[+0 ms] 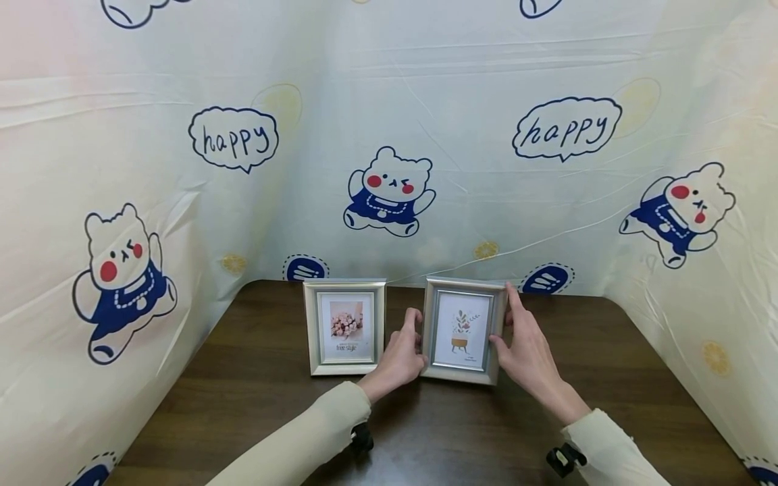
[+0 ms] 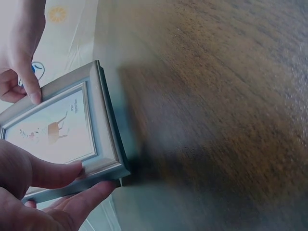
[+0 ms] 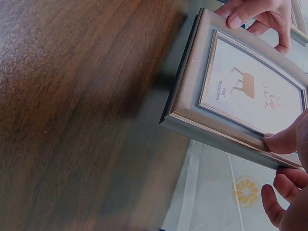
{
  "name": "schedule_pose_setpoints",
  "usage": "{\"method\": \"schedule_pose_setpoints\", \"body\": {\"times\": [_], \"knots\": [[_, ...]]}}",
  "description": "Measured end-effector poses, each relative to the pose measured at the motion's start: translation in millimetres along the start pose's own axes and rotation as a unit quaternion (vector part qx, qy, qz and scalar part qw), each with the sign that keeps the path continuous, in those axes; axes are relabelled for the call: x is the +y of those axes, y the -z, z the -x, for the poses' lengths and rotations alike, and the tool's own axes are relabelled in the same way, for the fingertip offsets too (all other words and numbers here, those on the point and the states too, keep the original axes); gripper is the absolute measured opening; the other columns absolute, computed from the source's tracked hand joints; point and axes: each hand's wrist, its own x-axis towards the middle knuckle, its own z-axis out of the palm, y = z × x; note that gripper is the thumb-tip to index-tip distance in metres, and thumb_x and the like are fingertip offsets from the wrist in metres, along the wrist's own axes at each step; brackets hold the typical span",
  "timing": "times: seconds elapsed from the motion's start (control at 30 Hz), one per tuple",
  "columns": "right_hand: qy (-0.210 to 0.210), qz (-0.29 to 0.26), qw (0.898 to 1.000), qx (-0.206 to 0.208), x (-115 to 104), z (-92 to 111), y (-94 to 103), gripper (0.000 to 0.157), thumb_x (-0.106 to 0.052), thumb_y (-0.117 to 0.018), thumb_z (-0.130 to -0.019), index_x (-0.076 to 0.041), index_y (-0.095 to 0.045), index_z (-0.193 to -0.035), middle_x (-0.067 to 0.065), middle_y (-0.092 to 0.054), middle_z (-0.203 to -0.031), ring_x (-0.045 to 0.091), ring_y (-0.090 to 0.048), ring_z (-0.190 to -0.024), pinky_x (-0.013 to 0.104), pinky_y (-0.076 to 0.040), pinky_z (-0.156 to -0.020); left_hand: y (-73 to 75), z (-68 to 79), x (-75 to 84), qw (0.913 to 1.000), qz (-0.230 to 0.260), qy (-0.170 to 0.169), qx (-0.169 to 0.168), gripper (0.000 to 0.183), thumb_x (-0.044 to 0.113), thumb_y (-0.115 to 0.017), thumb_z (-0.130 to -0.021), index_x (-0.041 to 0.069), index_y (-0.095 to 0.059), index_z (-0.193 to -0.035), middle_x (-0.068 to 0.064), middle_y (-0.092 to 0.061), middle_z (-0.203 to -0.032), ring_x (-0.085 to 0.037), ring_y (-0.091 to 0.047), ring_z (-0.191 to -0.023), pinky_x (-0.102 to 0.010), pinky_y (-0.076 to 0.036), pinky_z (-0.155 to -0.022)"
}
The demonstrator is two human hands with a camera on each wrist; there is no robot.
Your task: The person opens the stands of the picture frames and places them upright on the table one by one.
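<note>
Both hands hold a silver picture frame [image 1: 462, 331] with a potted-plant print, slightly tilted at the back of the table. My left hand [image 1: 401, 351] grips its left edge, thumb [image 2: 60, 174] on the front and fingers along the side and behind. On the opposite edge, my right hand [image 1: 530, 347] pinches the frame, its thumb [image 3: 284, 141] on the front border and other fingers at the side and back. Left of it stands a second, pale silver picture frame [image 1: 344, 368] with a pink flower print and lettering; my left wrist passes close by its lower right corner.
The dark wooden table [image 1: 255, 405] reaches back to a pale curtain [image 1: 474, 202] printed with cartoon bears and "happy" bubbles. The curtain also encloses the left and right sides. A black wrist camera [image 1: 565, 459] sits at the right sleeve.
</note>
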Motion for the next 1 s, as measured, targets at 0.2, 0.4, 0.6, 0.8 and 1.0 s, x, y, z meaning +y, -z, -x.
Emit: {"method": "schedule_pose_setpoints", "body": {"times": [0.2,0.4,0.6,0.8,1.0], "knots": [[0.001,-0.001,1.0,-0.007,1.1,-0.5,-0.6,0.122,0.011,-0.088,-0.076,-0.01,-0.012,-0.17,0.018,-0.06,-0.106,0.03,-0.056,-0.093,0.044,-0.048,-0.072,0.3,-1.2,-1.5,1.0,-0.005,-0.003,0.002,0.072,-0.022,-0.072,-0.077,0.013,-0.037,-0.13,-0.01,-0.073,-0.093,-0.018,-0.068,-0.075,-0.034,-0.053,-0.063],[0.001,-0.003,1.0,-0.009,2.2,-1.7,-1.8,0.121,0.011,-0.088,-0.076,-0.008,-0.013,-0.169,0.018,-0.06,-0.105,0.029,-0.055,-0.094,0.044,-0.048,-0.073,0.6,-2.4,-3.0,0.9999,-0.007,-0.009,0.009,0.072,-0.022,-0.071,-0.075,0.013,-0.037,-0.128,-0.01,-0.074,-0.093,-0.021,-0.071,-0.078,-0.035,-0.054,-0.065],[-0.006,-0.009,1.0,-0.014,3.0,-1.9,-2.9,0.12,0.011,-0.088,-0.077,-0.008,-0.013,-0.169,0.017,-0.059,-0.105,0.029,-0.055,-0.093,0.045,-0.048,-0.074,-0.2,-2.1,-3.9,0.9999,-0.002,-0.005,0.012,0.072,-0.021,-0.072,-0.076,0.014,-0.038,-0.128,-0.011,-0.074,-0.095,-0.025,-0.073,-0.082,-0.037,-0.056,-0.068],[-0.018,-0.011,1.0,-0.023,3.1,-1.5,-3.0,0.121,0.01,-0.087,-0.078,-0.011,-0.012,-0.17,0.017,-0.059,-0.106,0.031,-0.055,-0.094,0.045,-0.049,-0.074,-2.3,-3.7,-6.2,0.9998,-0.004,-0.005,0.018,0.071,-0.022,-0.073,-0.074,0.014,-0.039,-0.126,-0.01,-0.073,-0.095,-0.022,-0.072,-0.079,-0.035,-0.055,-0.066],[-0.023,-0.006,0.999,-0.026,3.4,-2.2,-3.0,0.122,0.009,-0.087,-0.078,-0.014,-0.011,-0.171,0.015,-0.059,-0.104,0.03,-0.055,-0.091,0.043,-0.049,-0.072,-2.7,-6.3,-8.2,0.9997,-0.004,-0.009,0.023,0.069,-0.023,-0.074,-0.073,0.014,-0.041,-0.122,-0.009,-0.073,-0.095,-0.016,-0.069,-0.077,-0.034,-0.055,-0.067]]}}
